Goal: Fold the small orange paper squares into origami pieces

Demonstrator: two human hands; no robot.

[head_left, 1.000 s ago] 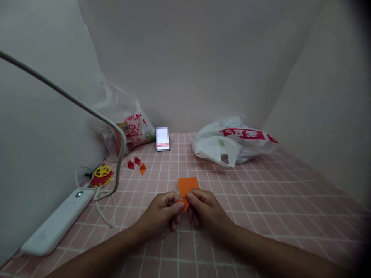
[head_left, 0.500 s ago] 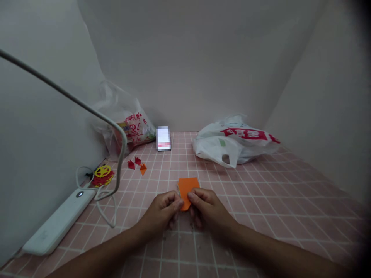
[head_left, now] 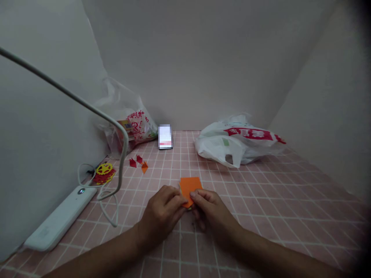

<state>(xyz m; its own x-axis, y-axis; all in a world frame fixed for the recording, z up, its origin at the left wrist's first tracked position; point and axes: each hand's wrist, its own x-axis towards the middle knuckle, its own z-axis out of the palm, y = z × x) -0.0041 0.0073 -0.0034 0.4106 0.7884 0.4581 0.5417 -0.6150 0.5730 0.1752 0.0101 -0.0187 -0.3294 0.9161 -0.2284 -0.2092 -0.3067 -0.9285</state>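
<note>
A small pad of square paper with an orange sheet on top sits between my hands, just above the tiled surface. Lighter edges along its left side suggest more sheets underneath. My right hand pinches it, thumb on the orange face and fingers curled below. At the lower left corner, my left hand has its fingers closed on the paper's edge; its thumb is mostly hidden. Farther off to the left lie two small red folded paper pieces and an orange folded piece.
A phone stands at the back, beside a clear plastic bag. A white plastic bag lies at back right. On the left are a white power bank, a looping cable and yellow and red cutouts.
My left hand has turned over and reached right, its fingers now across the paper's lower left corner. My right hand keeps its pinch. The view has shifted slightly.
</note>
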